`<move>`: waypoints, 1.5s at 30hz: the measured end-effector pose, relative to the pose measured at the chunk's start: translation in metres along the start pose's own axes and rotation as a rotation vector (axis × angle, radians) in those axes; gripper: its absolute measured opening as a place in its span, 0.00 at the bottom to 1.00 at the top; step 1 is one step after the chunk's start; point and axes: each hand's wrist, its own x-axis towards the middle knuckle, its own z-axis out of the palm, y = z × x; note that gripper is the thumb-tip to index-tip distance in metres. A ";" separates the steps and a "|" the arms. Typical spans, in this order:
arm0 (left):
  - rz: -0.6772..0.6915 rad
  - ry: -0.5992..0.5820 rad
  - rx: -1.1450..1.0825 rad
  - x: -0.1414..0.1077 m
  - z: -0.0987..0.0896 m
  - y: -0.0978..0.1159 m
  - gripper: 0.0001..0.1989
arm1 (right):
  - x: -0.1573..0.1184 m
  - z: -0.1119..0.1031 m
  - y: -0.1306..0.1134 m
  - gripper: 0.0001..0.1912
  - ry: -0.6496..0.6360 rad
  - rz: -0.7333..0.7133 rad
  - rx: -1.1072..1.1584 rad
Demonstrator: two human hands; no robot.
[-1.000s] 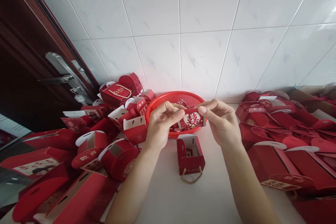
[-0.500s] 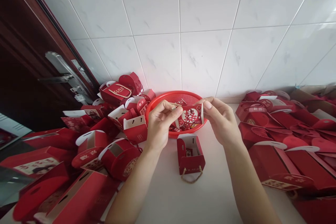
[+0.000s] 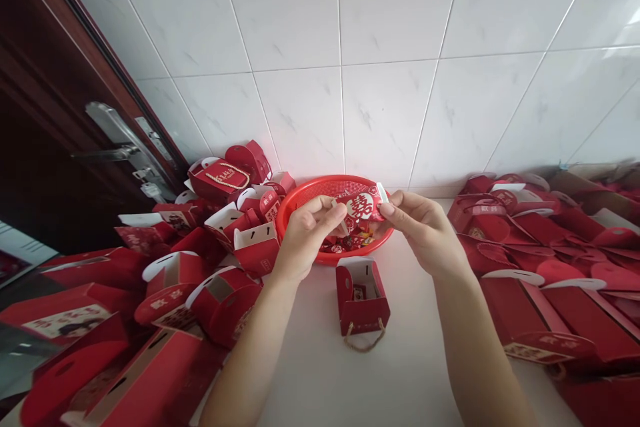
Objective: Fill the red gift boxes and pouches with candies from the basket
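Note:
A red wrapped packet (image 3: 363, 207) with a white patterned emblem is stretched between my two hands, above a red plastic basket (image 3: 295, 195). My left hand (image 3: 311, 230) pinches its left end, and my right hand (image 3: 419, 227) pinches its lower right edge. The packet tilts, its white right end pointing up. Small red wrapped items (image 3: 350, 241) lie in the basket. Just in front of the basket, an open red box (image 3: 363, 310) with a rope handle stands on the white table (image 3: 370, 380); a small item shows inside it.
Many red boxes (image 3: 165, 373) crowd the left side, some open. More red boxes and folded cartons (image 3: 520, 307) fill the right side. Behind the basket rises a white tiled wall (image 3: 390, 113). A dark door with a metal handle (image 3: 113, 133) is at the left.
The packet has tilted, its right end turning upward. My right hand's fingers have shifted down along its right edge, and my left hand has moved slightly left and down.

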 end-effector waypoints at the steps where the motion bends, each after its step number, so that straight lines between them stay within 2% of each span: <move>1: -0.020 -0.020 -0.023 0.000 -0.001 0.000 0.19 | 0.000 0.000 0.000 0.14 0.004 0.001 0.009; 8: -0.084 -0.089 -0.090 -0.001 -0.005 0.003 0.17 | 0.001 -0.002 -0.001 0.15 0.004 0.035 0.057; 19: -0.037 -0.167 -0.047 -0.004 -0.008 0.004 0.16 | 0.001 -0.009 -0.007 0.19 -0.129 0.136 0.099; 25: -0.003 -0.118 0.088 -0.006 -0.008 0.005 0.17 | 0.000 -0.007 -0.005 0.14 -0.062 0.033 -0.057; 29: 0.063 -0.119 0.138 -0.005 -0.004 0.004 0.13 | 0.002 -0.007 -0.004 0.15 -0.041 0.008 -0.035; 35: 0.191 -0.028 0.204 -0.002 0.002 0.004 0.14 | 0.003 -0.007 0.000 0.16 0.052 -0.042 -0.010; 39: 0.150 -0.001 0.313 -0.005 -0.002 0.005 0.13 | 0.002 -0.012 0.000 0.16 0.105 -0.084 -0.018; 42: 0.072 -0.100 0.620 -0.012 -0.009 0.008 0.11 | 0.000 -0.020 -0.004 0.15 0.191 -0.137 -0.097; 45: -0.089 -0.350 0.925 -0.018 -0.011 0.008 0.10 | -0.002 -0.026 -0.008 0.16 0.148 -0.102 -0.226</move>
